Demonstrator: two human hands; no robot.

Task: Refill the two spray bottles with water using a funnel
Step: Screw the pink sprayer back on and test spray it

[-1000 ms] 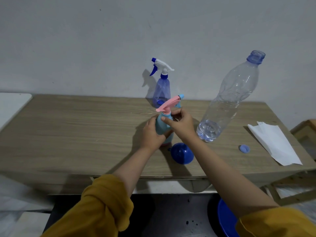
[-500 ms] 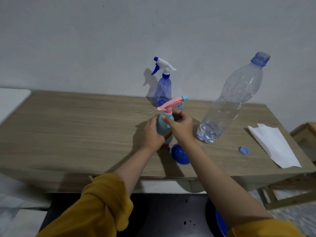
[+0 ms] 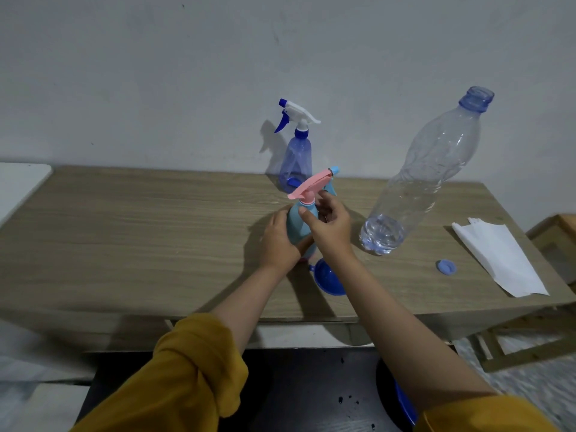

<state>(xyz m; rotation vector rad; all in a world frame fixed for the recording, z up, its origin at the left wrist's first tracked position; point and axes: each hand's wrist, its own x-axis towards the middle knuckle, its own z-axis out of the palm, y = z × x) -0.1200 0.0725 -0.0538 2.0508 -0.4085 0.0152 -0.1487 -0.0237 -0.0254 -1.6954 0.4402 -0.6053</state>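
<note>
Plain grey wall, matt, faintly scuffed, behind a long wooden table (image 3: 124, 238) with pale straight grain and a thick front edge.

Teal spray bottle (image 3: 296, 227): opaque plastic, rounded body, pink trigger head (image 3: 307, 187) with a light blue nozzle tip. Stands near the middle of the table. Left hand (image 3: 279, 240) wraps its fingers round the body from the left. Right hand (image 3: 332, 226) curls at the neck, thumb pressed on the collar just below the pink head, fingers behind it.

Purple spray bottle (image 3: 296, 160): translucent plastic, cone-shaped, white trigger head with dark blue nozzle and lever. Upright at the back of the table, close to the wall, just behind the teal one.

Funnel (image 3: 328, 279): glossy dark blue plastic, round bowl, lying on the table just in front of the teal bottle, partly hidden by the right forearm.

Water bottle (image 3: 427, 173): large, clear, dimpled plastic, blue-tinted neck ring, uncapped, a little water at the bottom. Right of the hands, apart from them.

Cap (image 3: 446, 267): small, round, light blue, flat on the table between the water bottle and the paper.

Paper (image 3: 498, 255): white, thin, folded, at the right end of the table.

Sleeves (image 3: 193, 378): mustard yellow cloth, pushed up the forearms.
</note>
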